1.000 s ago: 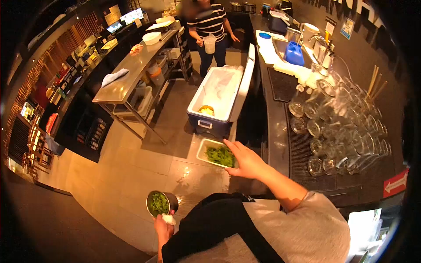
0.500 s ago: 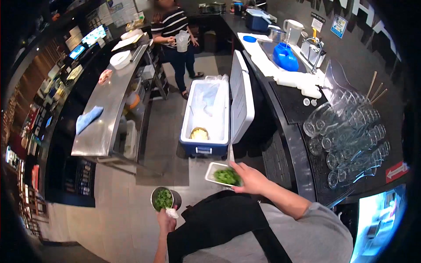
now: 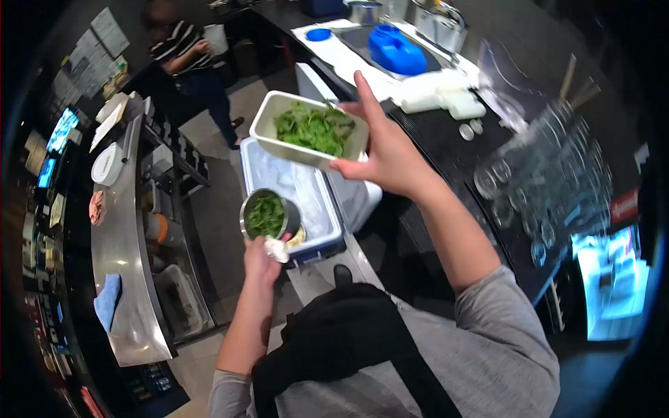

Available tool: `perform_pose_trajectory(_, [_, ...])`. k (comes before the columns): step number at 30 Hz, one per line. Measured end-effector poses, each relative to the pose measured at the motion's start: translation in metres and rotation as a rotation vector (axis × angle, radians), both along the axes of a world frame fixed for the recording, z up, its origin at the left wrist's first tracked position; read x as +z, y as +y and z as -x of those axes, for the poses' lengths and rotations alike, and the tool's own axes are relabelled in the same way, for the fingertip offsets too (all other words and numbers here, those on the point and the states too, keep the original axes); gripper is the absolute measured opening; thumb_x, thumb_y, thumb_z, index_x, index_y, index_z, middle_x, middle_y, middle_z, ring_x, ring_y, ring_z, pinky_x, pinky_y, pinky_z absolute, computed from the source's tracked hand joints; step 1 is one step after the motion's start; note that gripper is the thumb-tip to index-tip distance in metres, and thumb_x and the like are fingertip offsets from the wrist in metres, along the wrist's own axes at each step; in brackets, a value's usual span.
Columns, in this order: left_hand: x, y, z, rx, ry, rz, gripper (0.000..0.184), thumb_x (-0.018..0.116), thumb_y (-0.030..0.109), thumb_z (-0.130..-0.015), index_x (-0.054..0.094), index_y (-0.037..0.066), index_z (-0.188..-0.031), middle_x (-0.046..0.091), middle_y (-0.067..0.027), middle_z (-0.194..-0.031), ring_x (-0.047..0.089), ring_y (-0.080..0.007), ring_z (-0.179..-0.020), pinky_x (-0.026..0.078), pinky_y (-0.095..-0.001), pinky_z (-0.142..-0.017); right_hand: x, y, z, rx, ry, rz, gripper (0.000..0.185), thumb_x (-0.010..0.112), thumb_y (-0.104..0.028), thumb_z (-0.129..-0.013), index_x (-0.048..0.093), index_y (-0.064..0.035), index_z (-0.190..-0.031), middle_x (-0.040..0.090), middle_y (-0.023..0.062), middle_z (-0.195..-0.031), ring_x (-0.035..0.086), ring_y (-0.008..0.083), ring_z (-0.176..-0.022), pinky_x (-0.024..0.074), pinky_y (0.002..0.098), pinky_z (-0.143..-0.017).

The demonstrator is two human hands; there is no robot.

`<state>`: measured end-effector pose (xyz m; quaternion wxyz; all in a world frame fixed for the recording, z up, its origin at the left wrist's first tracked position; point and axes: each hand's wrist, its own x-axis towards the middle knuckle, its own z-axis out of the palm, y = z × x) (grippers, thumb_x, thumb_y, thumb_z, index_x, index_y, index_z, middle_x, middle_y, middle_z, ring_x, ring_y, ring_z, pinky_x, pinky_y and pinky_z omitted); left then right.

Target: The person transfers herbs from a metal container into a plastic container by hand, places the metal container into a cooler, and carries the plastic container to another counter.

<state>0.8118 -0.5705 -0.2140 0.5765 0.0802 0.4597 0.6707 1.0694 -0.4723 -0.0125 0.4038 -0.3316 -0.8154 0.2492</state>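
My right hand [image 3: 376, 143] grips the right end of a white rectangular tub [image 3: 289, 150] with green leaves [image 3: 317, 129] in it. Lower and to the left, my left hand [image 3: 261, 261] holds a round metal container [image 3: 245, 212], also with green leaves [image 3: 266, 214] inside, and a crumpled white piece [image 3: 277, 250] shows at its fingers. Both containers are over the open cooler [image 3: 339, 233]. Inside the cooler lie clear plastic and a partly hidden container of something pale yellow [image 3: 297, 237].
A steel table [image 3: 125, 279] with a blue cloth [image 3: 107, 302] runs along the left. On the right counter [image 3: 446, 181] are a blue jug [image 3: 396, 50] and many glasses [image 3: 550, 181]. Beyond the cooler stands a person [image 3: 191, 63] holding a pitcher [image 3: 215, 40].
Both of my hands have risen and moved forward with their containers, from in front of the cooler to above it. The view has shifted, and the cooler is nearer.
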Motion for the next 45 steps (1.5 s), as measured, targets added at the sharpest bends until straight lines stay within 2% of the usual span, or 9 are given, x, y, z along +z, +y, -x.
perform_pose_trajectory(5, [0.042, 0.047, 0.004, -0.209, -0.033, -0.061, 0.043, 0.032, -0.001, -0.09, 0.031, 0.008, -0.132, 0.046, -0.0194, -0.126, 0.057, -0.0341, -0.103, 0.055, -0.0479, -0.081, -0.056, 0.063, 0.039, 0.196, 0.212, 0.441, 0.103, 0.075, -0.022, -0.071, 0.008, -0.007, -0.148, 0.049, 0.0264, -0.125, 0.052, 0.0351, -0.117, 0.0385, 0.0364, -0.1])
perform_pose_trajectory(11, [-0.03, 0.057, 0.098, -0.093, -0.125, 0.038, 0.052, 0.034, -0.003, -0.087, 0.026, 0.01, -0.136, 0.044, -0.0209, -0.128, 0.055, -0.0396, -0.107, 0.055, -0.054, -0.081, -0.122, 0.084, 0.08, 0.145, -0.014, 0.671, 0.098, 0.074, -0.018, -0.071, 0.013, -0.0114, -0.148, 0.048, 0.0265, -0.124, 0.049, 0.0336, -0.118, 0.0369, 0.0377, -0.1])
perform_pose_trajectory(15, [-0.064, 0.073, 0.167, 0.109, -0.195, 0.331, 0.046, 0.033, 0.0, -0.089, 0.027, 0.008, -0.134, 0.046, -0.021, -0.124, 0.055, -0.0389, -0.104, 0.054, -0.0561, -0.082, -0.145, 0.105, 0.093, 0.044, -0.092, 0.633, 0.099, 0.076, -0.016, -0.07, 0.014, -0.0108, -0.147, 0.049, 0.0263, -0.125, 0.05, 0.0338, -0.117, 0.0374, 0.0377, -0.099])
perform_pose_trajectory(19, [-0.118, 0.115, 0.248, -0.01, -0.285, 0.227, 0.048, 0.035, 0.001, -0.088, 0.028, 0.011, -0.134, 0.047, -0.0189, -0.123, 0.056, -0.0365, -0.1, 0.054, -0.0569, -0.082, -0.152, 0.114, 0.117, -0.237, -0.149, 0.531, 0.099, 0.077, -0.02, -0.068, 0.017, -0.0085, -0.146, 0.047, 0.025, -0.127, 0.05, 0.0375, -0.116, 0.0397, 0.0401, -0.1])
perform_pose_trajectory(26, [-0.068, 0.25, 0.28, -0.286, -0.166, 0.202, 0.052, 0.029, -0.004, -0.089, 0.027, 0.017, -0.136, 0.041, -0.0176, -0.134, 0.053, -0.0368, -0.112, 0.054, -0.0559, -0.081, -0.073, 0.135, 0.214, -0.409, -0.221, 0.31, 0.101, 0.078, -0.015, -0.065, 0.018, -0.0119, -0.147, 0.046, 0.0238, -0.128, 0.048, 0.0376, -0.119, 0.0389, 0.0399, -0.1])
perform_pose_trajectory(30, [-0.058, 0.293, 0.273, -0.337, -0.15, 0.244, 0.051, 0.026, -0.003, -0.091, 0.021, 0.018, -0.138, 0.039, -0.0181, -0.135, 0.055, -0.0382, -0.108, 0.056, -0.0533, -0.076, -0.075, 0.127, 0.253, -0.46, -0.192, 0.374, 0.102, 0.079, -0.016, -0.064, 0.019, -0.0104, -0.147, 0.046, 0.0231, -0.128, 0.05, 0.0382, -0.116, 0.0417, 0.0401, -0.096])
perform_pose_trajectory(35, [-0.056, 0.296, 0.259, -0.466, -0.161, 0.214, 0.047, 0.026, -0.003, -0.091, 0.022, 0.011, -0.135, 0.042, -0.0214, -0.131, 0.056, -0.0372, -0.107, 0.057, -0.0525, -0.076, -0.121, 0.093, 0.215, -0.587, -0.395, 0.389, 0.098, 0.078, -0.02, -0.064, 0.023, -0.0096, -0.144, 0.05, 0.0221, -0.121, 0.053, 0.0384, -0.109, 0.0443, 0.0417, -0.092])
perform_pose_trajectory(39, [-0.089, 0.28, 0.257, -0.497, -0.217, 0.309, 0.053, 0.029, -0.006, -0.087, 0.023, 0.018, -0.134, 0.039, -0.0189, -0.133, 0.055, -0.0407, -0.107, 0.056, -0.0567, -0.074, -0.159, 0.046, 0.171, -0.839, -0.534, 0.565, 0.097, 0.078, -0.02, -0.062, 0.026, -0.0088, -0.143, 0.054, 0.0206, -0.115, 0.054, 0.0385, -0.105, 0.0445, 0.042, -0.091])
perform_pose_trajectory(45, [-0.091, 0.264, 0.257, -0.518, -0.164, 0.338, 0.056, 0.028, -0.008, -0.087, 0.027, 0.02, -0.135, 0.039, -0.0179, -0.134, 0.052, -0.0389, -0.113, 0.055, -0.0581, -0.075, -0.177, 0.032, 0.15, -0.833, -0.338, 0.625, 0.094, 0.08, -0.023, -0.062, 0.032, -0.0084, -0.141, 0.053, 0.0223, -0.12, 0.052, 0.0384, -0.111, 0.0431, 0.0409, -0.094])
